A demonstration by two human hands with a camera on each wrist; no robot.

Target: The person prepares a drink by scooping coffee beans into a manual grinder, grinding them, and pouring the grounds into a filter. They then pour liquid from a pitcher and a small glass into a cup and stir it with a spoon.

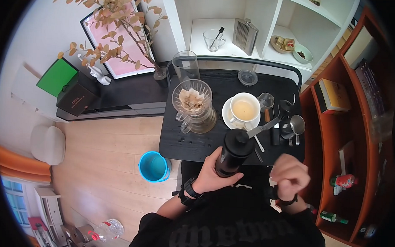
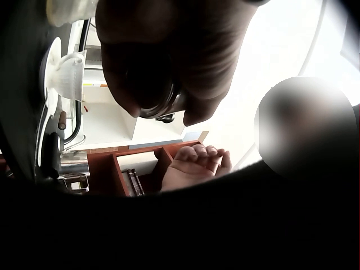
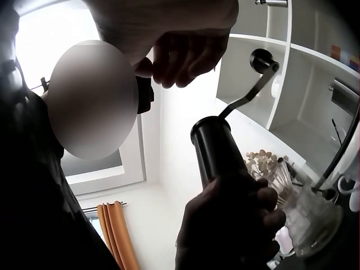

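Observation:
My left hand (image 1: 215,174) grips a black hand coffee grinder (image 1: 236,153) round its body, above the near edge of the black table (image 1: 179,147). The grinder's crank (image 1: 267,127) reaches out to the right and ends in a black knob (image 1: 286,105). In the right wrist view the grinder (image 3: 216,146) stands slightly tilted. My right hand (image 1: 291,175) hovers apart from it on the right, fingers loosely bent, with nothing in it. Beyond the grinder, a white cup (image 1: 245,108) of pale liquid sits on a saucer (image 1: 225,115), with a spoon (image 1: 260,145) beside it.
A glass dripper (image 1: 209,95) with a paper filter tops a glass carafe (image 1: 204,125). Behind it stands a clear glass cylinder (image 1: 185,62). At the table's right are a small glass (image 1: 266,100) and metal pitcher (image 1: 297,124). A blue bucket (image 1: 154,166) stands on the floor.

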